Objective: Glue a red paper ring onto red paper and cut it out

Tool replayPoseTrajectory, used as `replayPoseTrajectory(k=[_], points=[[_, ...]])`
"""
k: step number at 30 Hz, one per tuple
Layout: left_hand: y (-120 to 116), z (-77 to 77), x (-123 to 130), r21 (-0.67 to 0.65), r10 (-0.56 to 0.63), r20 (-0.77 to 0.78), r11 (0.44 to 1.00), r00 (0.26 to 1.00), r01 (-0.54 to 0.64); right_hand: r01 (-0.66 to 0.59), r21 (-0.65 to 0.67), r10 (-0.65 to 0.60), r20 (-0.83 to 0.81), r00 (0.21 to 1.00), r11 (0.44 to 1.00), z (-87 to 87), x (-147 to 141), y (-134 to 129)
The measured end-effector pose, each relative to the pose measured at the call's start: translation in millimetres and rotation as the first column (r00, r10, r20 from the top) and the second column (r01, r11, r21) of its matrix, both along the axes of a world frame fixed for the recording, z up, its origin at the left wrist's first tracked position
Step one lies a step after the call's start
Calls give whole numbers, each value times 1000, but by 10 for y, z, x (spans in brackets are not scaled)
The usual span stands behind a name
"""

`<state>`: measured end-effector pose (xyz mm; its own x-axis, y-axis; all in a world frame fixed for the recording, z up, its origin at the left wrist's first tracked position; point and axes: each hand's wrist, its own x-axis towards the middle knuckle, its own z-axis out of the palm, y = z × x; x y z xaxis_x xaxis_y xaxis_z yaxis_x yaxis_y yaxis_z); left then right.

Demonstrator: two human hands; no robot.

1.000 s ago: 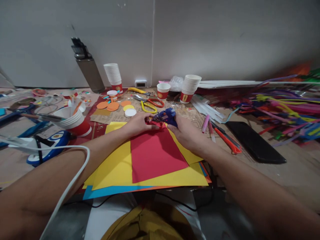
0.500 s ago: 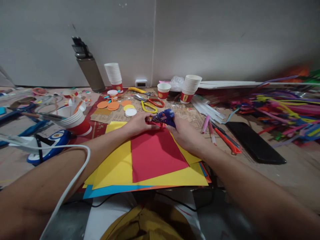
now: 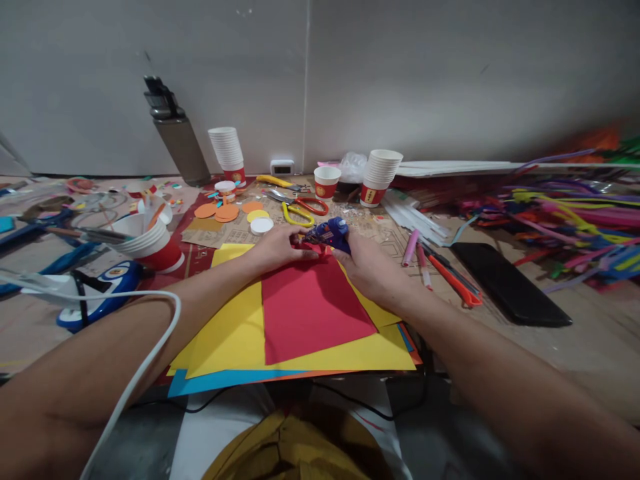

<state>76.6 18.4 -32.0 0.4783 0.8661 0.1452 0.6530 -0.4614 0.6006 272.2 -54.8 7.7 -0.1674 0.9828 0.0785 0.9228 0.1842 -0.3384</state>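
Note:
A red sheet of paper (image 3: 317,313) lies on yellow paper (image 3: 227,327) in front of me. Beyond its far edge, my right hand (image 3: 367,260) is closed round a blue bottle-shaped object (image 3: 334,230) with a printed label, its narrow end pointing left. My left hand (image 3: 280,248) is closed by the far left corner of the sheet, thumb and fingers pinching a small red paper piece (image 3: 313,251) beneath the blue object. Fingers hide part of that piece, so its shape is unclear.
Scissors (image 3: 300,212), paper discs (image 3: 227,213) and paper cups (image 3: 327,183) stand or lie beyond my hands. To the right are markers (image 3: 411,248), an orange cutter (image 3: 457,283), a black phone (image 3: 510,283) and pipe cleaners (image 3: 590,227). A white cable (image 3: 173,327) crosses my left forearm.
Both hands stay in nearly the same place. The blue object has tilted very slightly in my right hand; the papers have not moved.

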Motion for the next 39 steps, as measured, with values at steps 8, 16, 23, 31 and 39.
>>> replayPoseTrajectory(k=[8, 16, 23, 31, 39], points=[[-20, 36, 4, 11, 14, -35, 1000, 999, -13, -48, -18, 47, -33, 998, 999, -2, 2, -18], [-15, 18, -4, 14, 10, -31, 1000, 999, -10, -22, 4, 22, -8, 1000, 1000, -6, -11, -7], [-28, 32, -4, 13, 15, -35, 1000, 999, -15, -63, -12, 62, -12, 998, 998, 6, 0, -29], [-22, 27, -3, 1, 14, -35, 1000, 999, -14, -15, 12, 15, 1, 1000, 1000, -1, 32, -2], [-19, 31, -14, -3, 2, -22, 1000, 1000, -2, -47, -21, 48, 21, 999, 999, 28, -25, -40]])
